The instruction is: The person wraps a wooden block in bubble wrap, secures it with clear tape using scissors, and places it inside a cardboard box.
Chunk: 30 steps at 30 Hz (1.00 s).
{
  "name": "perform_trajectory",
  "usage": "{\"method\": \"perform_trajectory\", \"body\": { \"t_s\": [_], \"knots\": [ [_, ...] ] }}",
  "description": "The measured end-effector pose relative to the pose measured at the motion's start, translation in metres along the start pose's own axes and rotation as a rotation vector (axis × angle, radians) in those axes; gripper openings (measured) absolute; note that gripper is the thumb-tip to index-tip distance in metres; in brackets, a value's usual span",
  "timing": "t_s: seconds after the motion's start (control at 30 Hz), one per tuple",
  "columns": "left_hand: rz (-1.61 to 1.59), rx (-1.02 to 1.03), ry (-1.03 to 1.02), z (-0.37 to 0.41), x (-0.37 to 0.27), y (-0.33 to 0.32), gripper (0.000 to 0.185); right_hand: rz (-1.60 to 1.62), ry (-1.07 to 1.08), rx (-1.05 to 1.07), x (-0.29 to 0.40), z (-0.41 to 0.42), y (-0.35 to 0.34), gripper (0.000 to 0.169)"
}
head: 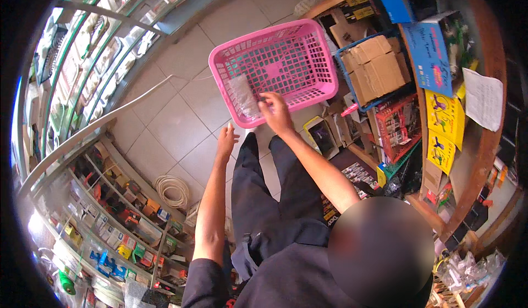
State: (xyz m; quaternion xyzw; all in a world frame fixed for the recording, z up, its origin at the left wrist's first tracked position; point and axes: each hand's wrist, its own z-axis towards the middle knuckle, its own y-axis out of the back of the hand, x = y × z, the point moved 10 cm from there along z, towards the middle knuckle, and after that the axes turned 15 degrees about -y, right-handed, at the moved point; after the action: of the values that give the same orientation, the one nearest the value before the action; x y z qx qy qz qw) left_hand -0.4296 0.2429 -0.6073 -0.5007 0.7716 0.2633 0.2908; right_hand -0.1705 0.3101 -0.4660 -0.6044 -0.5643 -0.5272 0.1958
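Note:
A pink plastic basket (319, 34) with latticed sides stands in front of me, just beyond my feet. Inside it, along the left end, lies a clear plastic packet (243, 97) with whitish contents. My right hand (277, 112) is over the near rim, its fingers curled close to the packet. A small dark spot shows by those fingertips, and I cannot tell whether it is something held. My left hand (227, 140) hangs outside the basket, below its near left corner, empty with the fingers apart.
Glass display shelves (82, 56) full of goods line the left. A white cable (136, 100) crosses there, and a coiled cable (171, 190) lies on the tiled floor (177, 122). At right, a blue crate (340, 67) holds cardboard (377, 67), beside a red basket (398, 128).

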Motion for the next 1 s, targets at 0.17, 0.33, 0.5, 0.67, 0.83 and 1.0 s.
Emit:
{"method": "perform_trajectory", "body": {
  "t_s": [0.17,0.33,0.5,0.67,0.83,1.0],
  "knots": [
    [0.048,-0.023,0.016,-0.039,0.024,0.044,0.059,-0.067,-0.03,-0.548,0.03,-0.005,0.195,0.026],
    [0.137,-0.08,0.069,-0.079,0.057,0.088,0.044,-0.294,-0.267,-1.173,0.044,-0.014,0.365,0.061],
    [0.177,-0.056,0.124,-0.115,0.105,0.116,0.045,-0.517,-0.461,-0.976,0.006,0.038,0.39,0.072],
    [0.238,0.068,0.275,-0.137,0.1,0.101,0.055,-0.394,-0.41,-1.049,-0.007,0.045,0.399,0.059],
    [0.249,0.102,0.139,-0.121,0.036,0.062,0.054,-0.327,-0.443,-1.11,-0.02,0.049,0.405,0.06],
    [0.167,0.101,-0.034,-0.102,0.011,0.036,0.048,-0.358,-0.36,-1.127,-0.019,0.054,0.398,0.074]
  ]
}}
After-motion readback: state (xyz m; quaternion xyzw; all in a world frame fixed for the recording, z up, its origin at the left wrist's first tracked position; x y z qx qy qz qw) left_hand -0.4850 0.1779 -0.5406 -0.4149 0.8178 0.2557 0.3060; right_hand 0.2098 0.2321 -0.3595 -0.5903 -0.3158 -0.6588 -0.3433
